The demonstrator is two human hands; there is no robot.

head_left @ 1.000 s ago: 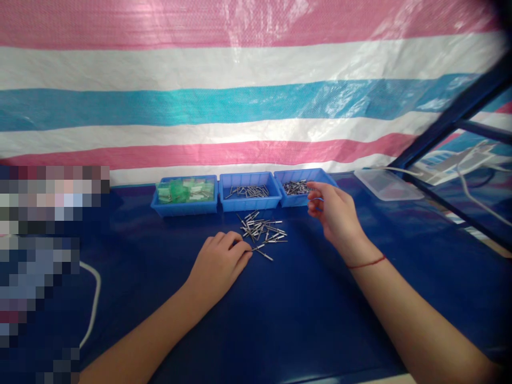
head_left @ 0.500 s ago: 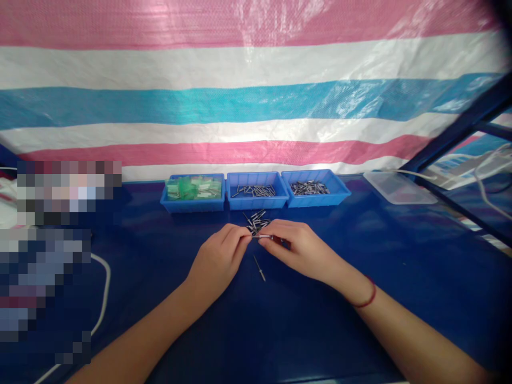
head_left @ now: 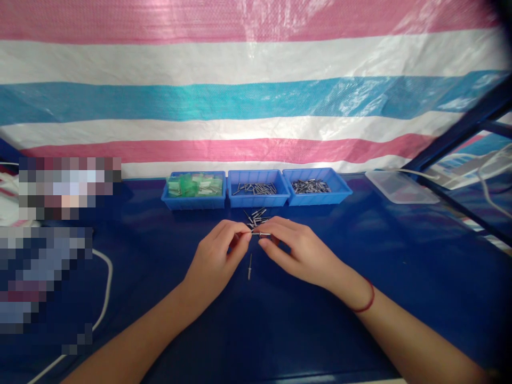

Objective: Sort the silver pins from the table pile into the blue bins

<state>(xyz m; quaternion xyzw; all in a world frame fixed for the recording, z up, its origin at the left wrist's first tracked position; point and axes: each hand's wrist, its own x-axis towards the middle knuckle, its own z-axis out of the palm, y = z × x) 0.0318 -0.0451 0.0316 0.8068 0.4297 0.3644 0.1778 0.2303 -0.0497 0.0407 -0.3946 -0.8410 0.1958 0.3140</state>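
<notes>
Between the thumb and fingertips of my left hand (head_left: 220,248), a thin metal blind rivet (head_left: 262,233) is pinched by its stem and points right. My right hand (head_left: 302,246) is around the rivet's other end, its thumb apart from its index finger; whether a fingertip touches the rivet is hard to see. A single blind rivet (head_left: 250,268) lies on the dark blue table (head_left: 256,330) just below my hands. Right behind my fingers is a small pile of rivets (head_left: 256,214), partly hidden by them.
Three blue bins stand in a row: the left bin (head_left: 194,202) with green packets, the middle bin (head_left: 259,200) and right bin (head_left: 320,199) with loose metal rivets. A clear plastic lid (head_left: 400,188) lies at right. A white cable (head_left: 109,277) runs along the left.
The loose rivet on the table has rolled left and turned more upright in view. My right thumb and index finger have parted slightly around the held rivet.
</notes>
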